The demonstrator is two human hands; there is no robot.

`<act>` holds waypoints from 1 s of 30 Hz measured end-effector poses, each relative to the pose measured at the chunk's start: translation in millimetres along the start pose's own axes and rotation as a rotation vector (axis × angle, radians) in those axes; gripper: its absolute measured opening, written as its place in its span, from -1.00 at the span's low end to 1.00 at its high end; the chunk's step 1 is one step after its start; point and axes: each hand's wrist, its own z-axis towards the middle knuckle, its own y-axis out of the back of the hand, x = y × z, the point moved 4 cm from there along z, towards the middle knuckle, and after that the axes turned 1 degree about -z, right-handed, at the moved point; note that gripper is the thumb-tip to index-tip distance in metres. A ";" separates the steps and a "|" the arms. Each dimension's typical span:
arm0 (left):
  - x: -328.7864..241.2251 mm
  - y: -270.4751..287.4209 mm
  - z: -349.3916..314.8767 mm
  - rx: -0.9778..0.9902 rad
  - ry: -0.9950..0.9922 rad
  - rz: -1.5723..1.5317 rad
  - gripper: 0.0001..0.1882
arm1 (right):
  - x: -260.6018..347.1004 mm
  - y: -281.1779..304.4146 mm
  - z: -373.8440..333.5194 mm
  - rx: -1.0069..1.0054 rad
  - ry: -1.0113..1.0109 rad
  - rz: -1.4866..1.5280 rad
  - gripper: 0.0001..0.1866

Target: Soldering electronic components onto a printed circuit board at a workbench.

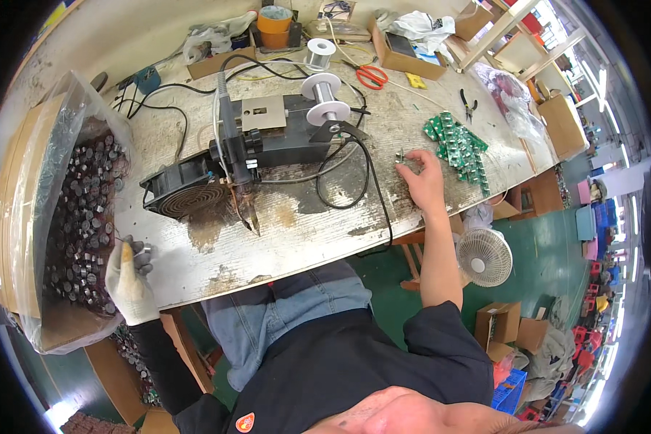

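My left hand point(132, 282), in a white glove with grey fingertips, is at the table's left edge beside a plastic-lined carton point(27, 181). Its fingers curl around a small round silver part point(147, 248), partly hidden by them. Many similar silver parts point(87, 217) with thin dark red wires fill the carton. Over the right side of the table, my bare right hand point(424, 181) pinches a small green circuit board point(400, 156) between thumb and forefinger. A pile of green circuit boards point(456, 148) lies just right of that hand.
A soldering iron point(249, 210) points down from a stand between the hands, with a black fan point(184, 189) on its left and a solder spool point(325, 90) behind. Orange-handled scissors point(372, 77) and pliers point(469, 106) lie farther back. A black cable point(372, 173) loops near my right hand.
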 end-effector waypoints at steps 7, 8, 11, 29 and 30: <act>9.7 -25.2 -43.2 0.014 -0.023 0.005 -0.66 | -0.3 -9.4 -2.7 -0.078 -0.141 0.207 -0.60; 10.1 -29.8 -50.4 0.020 -0.009 0.007 -0.68 | -3.1 -9.2 0.2 -0.061 -0.186 0.234 -0.60; 23.5 -43.6 -60.4 0.075 0.011 -0.021 -0.79 | -8.1 -7.9 3.4 -0.103 -0.099 0.067 -0.61; 18.1 -88.0 -74.9 0.369 0.027 0.287 -0.76 | 103.5 -21.8 -89.5 0.196 -0.099 0.938 -0.67; 19.2 -88.2 -75.4 0.364 0.034 0.291 -0.76 | 112.6 -31.5 -97.7 0.245 -0.142 0.916 -0.66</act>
